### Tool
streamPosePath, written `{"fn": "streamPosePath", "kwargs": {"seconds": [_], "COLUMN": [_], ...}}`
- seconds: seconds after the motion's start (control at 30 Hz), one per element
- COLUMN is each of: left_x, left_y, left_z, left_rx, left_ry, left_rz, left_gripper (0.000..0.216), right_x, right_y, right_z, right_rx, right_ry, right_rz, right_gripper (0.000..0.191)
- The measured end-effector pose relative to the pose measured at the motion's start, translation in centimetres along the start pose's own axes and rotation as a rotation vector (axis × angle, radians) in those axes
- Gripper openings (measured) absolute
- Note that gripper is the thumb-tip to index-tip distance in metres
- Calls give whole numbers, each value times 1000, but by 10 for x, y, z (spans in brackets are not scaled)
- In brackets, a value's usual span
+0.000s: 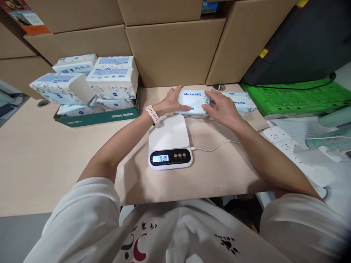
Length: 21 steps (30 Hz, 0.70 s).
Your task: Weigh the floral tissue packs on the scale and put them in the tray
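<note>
Between my two hands is a white and pale-blue tissue pack [192, 99] with "Manhua" printed on it, just behind the scale. My left hand [173, 100], with a pale watch band on the wrist, grips its left end. The right end is held by my right hand [221, 109], thumb and fingers closed on it. A white digital scale [168, 137] lies in front, its lit display [160, 158] showing what looks like 173.9. Another tissue pack [241, 103] rests on the table to the right, partly hidden behind my right hand.
At left, a green carton [101, 119] holds several stacked tissue packs [112, 82]. Cardboard boxes [175, 51] line the back of the wooden table [82, 157]. A white cable [214, 149] runs right from the scale. A green plastic crate [298, 96] and a power strip [285, 140] are at right.
</note>
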State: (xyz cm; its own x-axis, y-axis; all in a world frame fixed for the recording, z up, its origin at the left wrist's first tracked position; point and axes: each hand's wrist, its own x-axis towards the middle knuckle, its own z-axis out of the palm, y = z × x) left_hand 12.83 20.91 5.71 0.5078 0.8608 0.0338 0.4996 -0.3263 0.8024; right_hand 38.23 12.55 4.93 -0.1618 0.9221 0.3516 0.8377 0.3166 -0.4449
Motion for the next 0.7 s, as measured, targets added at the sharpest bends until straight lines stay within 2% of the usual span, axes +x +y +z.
{"fn": "streamPosePath", "kwargs": {"seconds": [0.1, 0.2, 0.3, 0.4, 0.47, 0.57, 0.63, 0.7], "left_x": [11, 21, 32, 47, 60, 83, 93, 93], "left_y": [5, 9, 9, 12, 18, 29, 35, 38], "left_z": [-3, 1, 14, 34, 50, 75, 87, 90], "left_rx": [151, 204, 174, 150, 137, 150, 158, 146], "left_ry": [-111, -144, -150, -174, -197, -230, -232, -228], "left_rz": [-67, -90, -44, -10, 3, 7, -8, -19], "left_gripper": [140, 132, 128, 136, 149, 168, 171, 166], "right_x": [-8, -25, -45, -58, -59, -56, -54, -55], "right_y": [3, 24, 67, 116, 144, 172, 182, 181], "right_z": [-8, -19, -31, -42, -46, -47, -46, -47], "right_rx": [-51, 2, 130, 153, 98, 39, 30, 16], "right_ry": [51, 124, 215, 248, 243, 266, 285, 305], "right_rz": [-37, -1, 157, 378, 440, 423, 407, 396], "right_gripper": [62, 79, 102, 113, 112, 106, 107, 107]}}
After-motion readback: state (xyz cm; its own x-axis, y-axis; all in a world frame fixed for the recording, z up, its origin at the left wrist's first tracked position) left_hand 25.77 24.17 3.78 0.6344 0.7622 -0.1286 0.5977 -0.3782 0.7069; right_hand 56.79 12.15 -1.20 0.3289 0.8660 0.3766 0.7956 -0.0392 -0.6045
